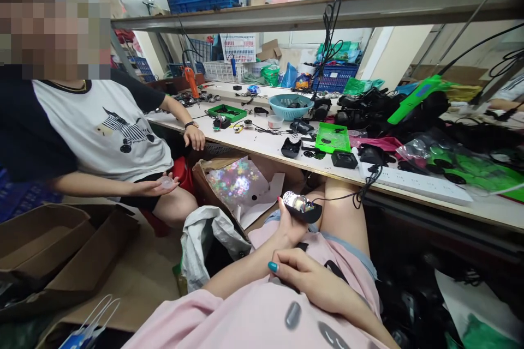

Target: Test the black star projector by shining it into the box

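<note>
My left hand (290,226) is closed around a small projector lamp (302,206) with its black housing open. Its round, patterned front end glows white, and small coloured parts show inside. A black cable runs from the lamp to the right, up to the bench edge. Colourful snowflake-like spots of light fall on a white sheet (237,185) inside the cardboard box ahead of it. My right hand (301,272) rests on my lap by the left wrist, loosely bent, thumb apart, holding nothing visible; some fingertips are hidden.
On my left sits a co-worker with a clear round piece (166,181) on one palm. The workbench (254,142) carries black housings, a green tray (332,138), a blue basket (290,106) and a green glue gun (421,98). A white sack (210,229) stands beside my legs.
</note>
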The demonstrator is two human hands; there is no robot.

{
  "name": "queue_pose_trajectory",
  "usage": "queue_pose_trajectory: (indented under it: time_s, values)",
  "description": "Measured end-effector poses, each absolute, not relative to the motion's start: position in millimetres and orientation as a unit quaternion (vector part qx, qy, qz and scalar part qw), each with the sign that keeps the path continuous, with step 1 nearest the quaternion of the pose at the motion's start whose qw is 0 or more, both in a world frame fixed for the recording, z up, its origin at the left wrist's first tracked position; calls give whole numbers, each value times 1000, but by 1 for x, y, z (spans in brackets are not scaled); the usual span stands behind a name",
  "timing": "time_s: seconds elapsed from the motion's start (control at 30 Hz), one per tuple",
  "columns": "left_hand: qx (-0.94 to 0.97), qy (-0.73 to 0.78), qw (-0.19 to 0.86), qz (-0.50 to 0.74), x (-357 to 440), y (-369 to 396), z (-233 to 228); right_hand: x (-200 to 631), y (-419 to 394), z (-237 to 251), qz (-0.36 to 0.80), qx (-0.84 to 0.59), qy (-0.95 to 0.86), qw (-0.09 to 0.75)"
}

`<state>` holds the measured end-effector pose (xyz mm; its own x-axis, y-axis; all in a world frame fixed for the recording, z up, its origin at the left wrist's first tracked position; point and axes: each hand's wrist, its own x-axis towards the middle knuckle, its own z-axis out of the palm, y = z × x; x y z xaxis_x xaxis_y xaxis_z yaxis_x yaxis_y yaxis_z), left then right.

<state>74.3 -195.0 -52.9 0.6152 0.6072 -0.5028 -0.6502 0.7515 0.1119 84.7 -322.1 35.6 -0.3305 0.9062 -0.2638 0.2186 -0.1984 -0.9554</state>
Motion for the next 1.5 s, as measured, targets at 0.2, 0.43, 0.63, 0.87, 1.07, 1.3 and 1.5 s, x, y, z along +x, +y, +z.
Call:
queue_pose_trajectory:
  time_s: [0.2, 0.43, 0.63, 0.87, 1.07, 1.3, 1.5]
  values:
    - [-41, 260, 901, 344, 73, -197, -51, 84, -323, 32, 616, -487, -528, 324]
    - [-38, 253, 902, 349, 70, -201, -42, 81, -324, 23, 640, -474, -482, 365]
    - [-36, 255, 901, 350, 70, -200, -43, 79, -323, 24, 637, -484, -471, 371]
    - [-40, 248, 906, 341, 70, -198, -48, 77, -325, 28, 634, -496, -469, 363]
    - [-46, 248, 906, 340, 70, -197, -54, 81, -326, 38, 587, -513, -555, 290]
    - [-51, 247, 905, 342, 70, -197, -53, 81, -325, 37, 577, -523, -561, 281]
    - [-55, 245, 903, 349, 71, -197, -52, 82, -324, 32, 583, -506, -564, 294]
